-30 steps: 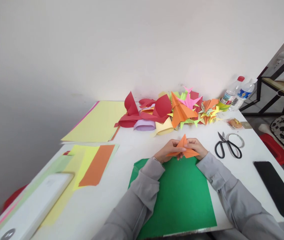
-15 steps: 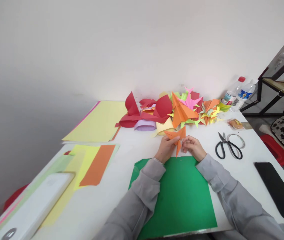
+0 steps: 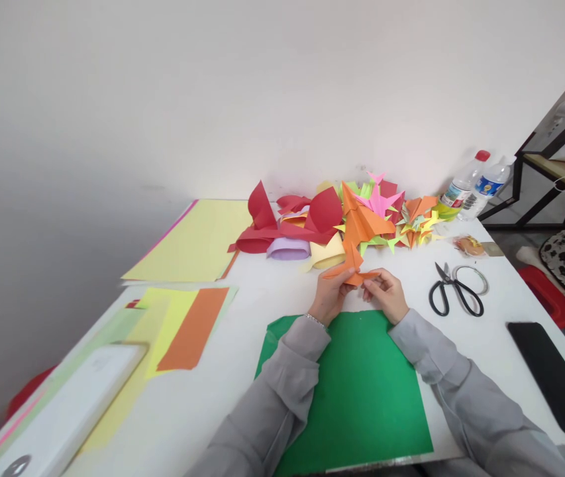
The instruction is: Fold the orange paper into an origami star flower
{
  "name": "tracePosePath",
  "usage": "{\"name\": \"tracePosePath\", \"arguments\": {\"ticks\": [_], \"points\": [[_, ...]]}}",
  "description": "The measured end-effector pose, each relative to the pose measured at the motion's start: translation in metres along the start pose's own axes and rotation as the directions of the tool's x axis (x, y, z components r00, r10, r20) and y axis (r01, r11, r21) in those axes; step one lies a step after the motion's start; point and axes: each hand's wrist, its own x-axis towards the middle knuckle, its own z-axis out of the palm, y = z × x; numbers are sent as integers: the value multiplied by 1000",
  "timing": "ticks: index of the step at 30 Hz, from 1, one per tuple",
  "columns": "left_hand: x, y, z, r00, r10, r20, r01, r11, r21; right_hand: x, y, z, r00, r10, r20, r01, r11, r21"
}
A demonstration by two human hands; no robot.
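Note:
An orange folded paper figure [image 3: 352, 265] with pointed arms is held between my two hands, over the far edge of a green paper sheet [image 3: 356, 384]. My left hand [image 3: 330, 293] grips its left side, thumb on top. On the right side, the fingers of my right hand [image 3: 384, 293] pinch the lower right point of the figure. Just beyond it lies a larger orange folded paper piece [image 3: 361, 222], part of a heap of folded paper shapes. Part of the held figure is hidden behind my fingers.
Black-handled scissors [image 3: 454, 295] and a phone [image 3: 550, 374] lie at the right. Two bottles [image 3: 456, 192] stand at the back right. Red paper shapes [image 3: 259, 222] sit by the wall. Yellow sheets [image 3: 177, 245], orange paper [image 3: 195, 328] and a white device [image 3: 83, 397] are at the left.
The orange figure has been turned, so one point now faces away toward the heap. My right hand, which was beside it, now pinches its right point.

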Motion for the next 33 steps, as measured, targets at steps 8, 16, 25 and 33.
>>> {"name": "tracePosePath", "arguments": {"ticks": [8, 16, 25, 33], "points": [[2, -1, -1, 997, -67, -28, 66, 998, -12, 0, -1, 1, 1000, -5, -4, 5, 1000, -5], [1, -1, 1, 992, -122, -9, 122, 992, -21, 0, 2, 2, 1000, 8, 5, -8, 1000, -24], [2, -3, -1, 994, -108, 32, 108, 994, -3, -1, 1, 2, 999, -28, -22, 29, 999, 46], [-1, -1, -1, 985, -105, 138, 95, 992, 78, 3, 1, -7, 989, 108, 104, -133, 948, 288]]}}
